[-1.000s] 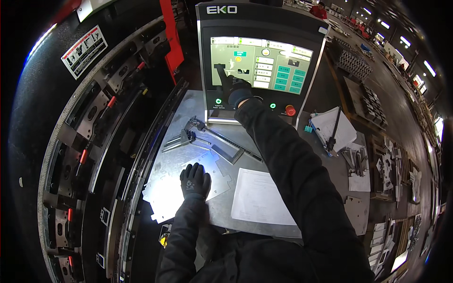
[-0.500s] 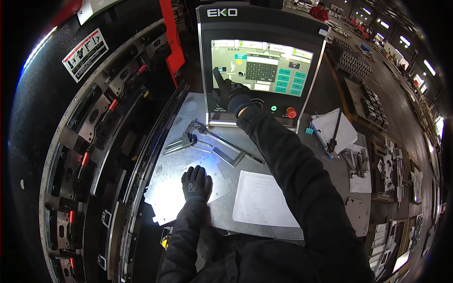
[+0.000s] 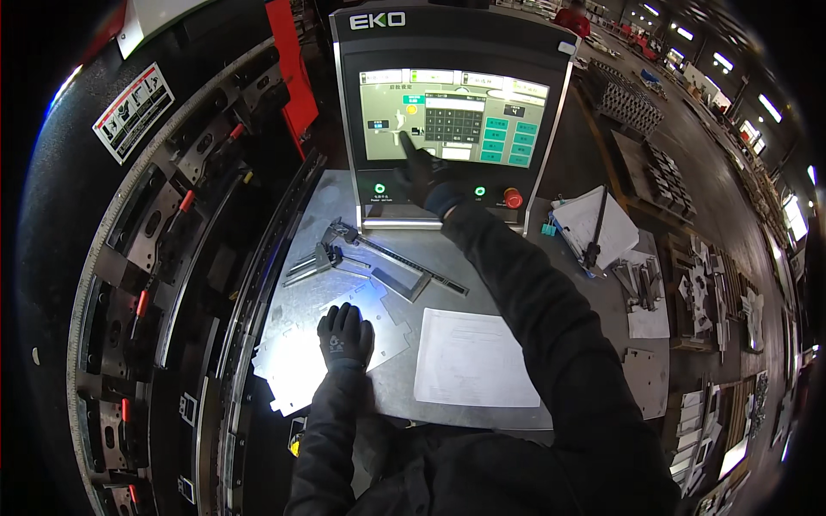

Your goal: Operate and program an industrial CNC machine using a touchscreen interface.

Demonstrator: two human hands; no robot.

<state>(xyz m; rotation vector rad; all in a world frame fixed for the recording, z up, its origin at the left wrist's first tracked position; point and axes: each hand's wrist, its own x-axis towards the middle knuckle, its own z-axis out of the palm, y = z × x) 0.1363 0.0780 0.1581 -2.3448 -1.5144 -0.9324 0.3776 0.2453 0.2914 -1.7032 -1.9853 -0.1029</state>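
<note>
My left hand, in a black glove, lies flat with fingers stretched out on a thin cut metal sheet. The sheet has notched edges and shines brightly under a lamp. In front of a control console's lit touchscreen, my gloved right hand points with its index finger. That fingertip is at the screen, left of a dark pop-up keypad; whether it touches cannot be made out. My right hand holds nothing visible. A caliper lies on the table between the console and my left hand.
On the left runs a press machine with red-handled clamps. A printed paper sheet lies on the metal table. A red stop button sits on the console. Papers with a black pen and metal scraps lie right.
My right fingertip has moved right and down across the screen, from the left-hand field toward the keypad. My left hand stays on the metal sheet. The whole view has shifted slightly.
</note>
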